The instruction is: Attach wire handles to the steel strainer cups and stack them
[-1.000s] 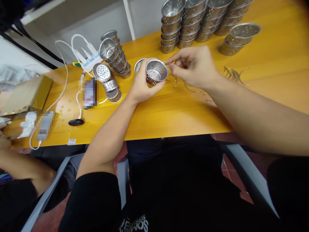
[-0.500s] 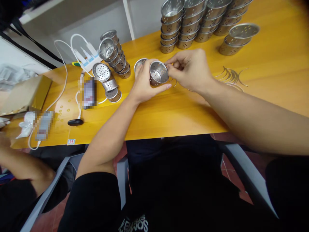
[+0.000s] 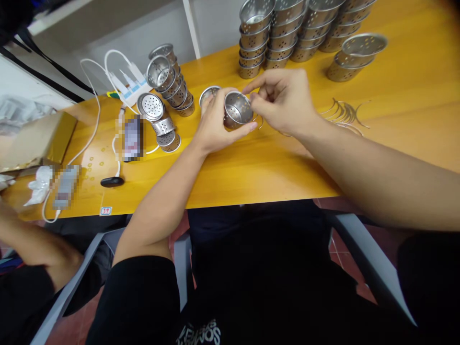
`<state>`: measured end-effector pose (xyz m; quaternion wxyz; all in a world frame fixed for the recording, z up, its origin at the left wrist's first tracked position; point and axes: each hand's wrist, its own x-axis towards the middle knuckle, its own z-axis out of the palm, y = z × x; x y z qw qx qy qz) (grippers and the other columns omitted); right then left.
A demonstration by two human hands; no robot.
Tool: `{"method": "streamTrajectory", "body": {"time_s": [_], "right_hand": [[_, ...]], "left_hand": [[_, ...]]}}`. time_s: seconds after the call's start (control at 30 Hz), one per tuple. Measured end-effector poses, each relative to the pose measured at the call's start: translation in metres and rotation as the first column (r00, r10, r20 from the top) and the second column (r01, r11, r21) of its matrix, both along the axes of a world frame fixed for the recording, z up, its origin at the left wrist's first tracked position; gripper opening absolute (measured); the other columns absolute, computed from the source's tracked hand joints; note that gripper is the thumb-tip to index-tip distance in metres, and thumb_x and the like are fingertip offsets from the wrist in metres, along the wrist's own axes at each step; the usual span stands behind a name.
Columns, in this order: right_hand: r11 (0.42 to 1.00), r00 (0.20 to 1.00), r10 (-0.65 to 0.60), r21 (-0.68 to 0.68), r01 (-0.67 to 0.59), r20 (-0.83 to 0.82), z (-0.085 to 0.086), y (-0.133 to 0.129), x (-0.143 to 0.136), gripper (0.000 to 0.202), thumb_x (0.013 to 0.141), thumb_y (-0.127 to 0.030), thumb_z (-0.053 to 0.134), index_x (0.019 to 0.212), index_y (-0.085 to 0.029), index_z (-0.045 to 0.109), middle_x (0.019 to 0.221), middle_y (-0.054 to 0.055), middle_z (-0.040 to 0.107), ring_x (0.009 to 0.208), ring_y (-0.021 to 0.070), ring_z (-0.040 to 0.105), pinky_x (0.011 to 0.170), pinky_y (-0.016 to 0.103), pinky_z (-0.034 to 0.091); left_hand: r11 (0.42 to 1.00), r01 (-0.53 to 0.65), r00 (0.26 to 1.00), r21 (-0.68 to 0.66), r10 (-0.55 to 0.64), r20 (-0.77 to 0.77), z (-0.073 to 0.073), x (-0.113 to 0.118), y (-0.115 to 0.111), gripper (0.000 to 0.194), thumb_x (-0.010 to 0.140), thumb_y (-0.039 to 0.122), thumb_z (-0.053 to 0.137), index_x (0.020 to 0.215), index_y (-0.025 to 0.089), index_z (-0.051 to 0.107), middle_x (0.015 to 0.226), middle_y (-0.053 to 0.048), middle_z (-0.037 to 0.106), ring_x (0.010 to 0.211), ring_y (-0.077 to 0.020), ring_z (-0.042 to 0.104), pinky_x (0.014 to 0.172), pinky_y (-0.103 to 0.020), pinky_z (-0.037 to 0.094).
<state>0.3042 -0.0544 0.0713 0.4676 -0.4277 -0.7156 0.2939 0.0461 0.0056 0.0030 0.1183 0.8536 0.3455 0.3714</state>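
A perforated metal cup (image 3: 237,110) is held in my left hand (image 3: 215,123), tilted with its opening toward me. Behind that hand, partly hidden, another metal cup (image 3: 209,95) shows its rim. My right hand (image 3: 280,100) is at the cup's right rim with thumb and forefinger bent close together; whatever lies between them is too small to make out. Just below its fingers a thin curved wire (image 3: 260,123) sticks out beside the cup. More curved wires (image 3: 343,115) lie on the table to the right, beyond my right wrist.
Stacks of perforated cups (image 3: 253,38) stand at the back, with two nested cups (image 3: 345,67) to their right. More cups (image 3: 176,88) lean at the left, near a power strip (image 3: 134,91), a phone (image 3: 132,139) and cables. A person's arm (image 3: 39,239) is at far left.
The fingers of my right hand have shifted slightly at the rim, and the held cup has moved a little to the right. Other things look the same.
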Motion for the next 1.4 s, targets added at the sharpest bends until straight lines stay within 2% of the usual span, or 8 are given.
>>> {"method": "streamTrajectory", "body": {"time_s": [0.1,0.2,0.37,0.57,0.87,1.07,1.3,1.4], "right_hand": [[1.000,1.000,0.013,0.003,-0.013,-0.013,0.001,0.000,0.001,0.044,0.110,-0.084,0.095,0.114,-0.040,0.092,0.088,0.006,0.081,0.091,0.0362,0.078,0.094,0.064,0.079],[0.993,0.992,0.119,-0.023,-0.119,-0.033,0.006,-0.001,0.008,0.062,0.111,-0.100,0.088,0.116,-0.038,0.092,0.093,0.008,0.084,0.089,0.0355,0.079,0.087,0.062,0.078],[0.941,0.942,0.335,-0.046,-0.335,-0.021,0.015,-0.004,0.020,0.090,0.087,-0.122,0.092,0.110,-0.035,0.084,0.086,0.002,0.073,0.069,0.0239,0.065,0.073,0.051,0.072],[0.962,0.959,0.274,0.004,-0.274,-0.072,0.006,-0.002,0.011,0.089,0.085,-0.118,0.099,0.099,-0.034,0.075,0.094,0.005,0.078,0.085,0.0292,0.073,0.092,0.057,0.077],[0.975,0.978,0.208,-0.072,-0.210,-0.029,-0.009,0.001,0.010,0.069,0.093,-0.099,0.108,0.117,-0.040,0.083,0.104,0.007,0.085,0.109,0.0415,0.082,0.099,0.066,0.078],[0.978,0.979,0.200,-0.057,-0.203,-0.049,-0.008,-0.001,0.007,0.071,0.090,-0.101,0.109,0.109,-0.038,0.082,0.104,0.008,0.084,0.103,0.0397,0.081,0.098,0.065,0.079],[0.975,0.975,0.221,-0.013,-0.222,-0.039,0.000,-0.006,0.004,0.095,0.082,-0.122,0.096,0.099,-0.031,0.075,0.099,0.009,0.082,0.088,0.0302,0.076,0.088,0.053,0.075],[0.979,0.979,0.202,0.042,-0.202,0.003,0.001,-0.004,0.006,0.097,0.089,-0.125,0.085,0.108,-0.030,0.077,0.098,0.007,0.079,0.084,0.0265,0.072,0.081,0.048,0.071]], "left_hand": [[1.000,0.026,1.000,0.004,-0.026,-0.001,-0.002,-0.001,0.002,0.111,0.094,0.110,0.090,0.172,0.039,0.057,0.168,-0.015,0.076,0.162,-0.0462,0.075,0.148,-0.069,0.053],[0.998,0.058,0.998,0.012,-0.059,0.016,-0.004,-0.002,0.004,0.105,0.101,0.110,0.081,0.174,0.040,0.055,0.166,-0.013,0.076,0.160,-0.0446,0.077,0.143,-0.066,0.059],[0.994,0.111,0.992,0.019,-0.112,0.055,0.000,-0.003,-0.001,0.102,0.104,0.115,0.068,0.171,0.039,0.054,0.156,-0.011,0.076,0.145,-0.0407,0.085,0.134,-0.066,0.067],[0.995,0.102,0.994,0.019,-0.102,0.024,0.003,-0.001,-0.005,0.109,0.099,0.111,0.081,0.172,0.036,0.053,0.157,-0.013,0.075,0.146,-0.0419,0.084,0.135,-0.067,0.067],[0.998,0.058,0.998,-0.012,-0.057,0.021,0.007,0.003,-0.007,0.080,0.112,0.082,0.089,0.168,0.034,0.058,0.156,-0.013,0.079,0.146,-0.0395,0.086,0.134,-0.068,0.070],[0.998,0.057,0.998,0.002,-0.057,0.022,0.008,0.003,-0.008,0.077,0.112,0.077,0.091,0.166,0.032,0.059,0.153,-0.013,0.080,0.142,-0.0383,0.086,0.133,-0.066,0.070],[0.998,0.058,0.998,-0.013,-0.058,0.013,0.008,0.003,-0.009,0.072,0.115,0.074,0.087,0.167,0.033,0.059,0.153,-0.012,0.079,0.143,-0.0378,0.086,0.132,-0.066,0.070],[0.998,0.055,0.998,0.002,-0.055,0.029,0.005,0.003,-0.006,0.077,0.114,0.082,0.085,0.169,0.034,0.057,0.155,-0.012,0.078,0.145,-0.0390,0.085,0.135,-0.067,0.068]]}}
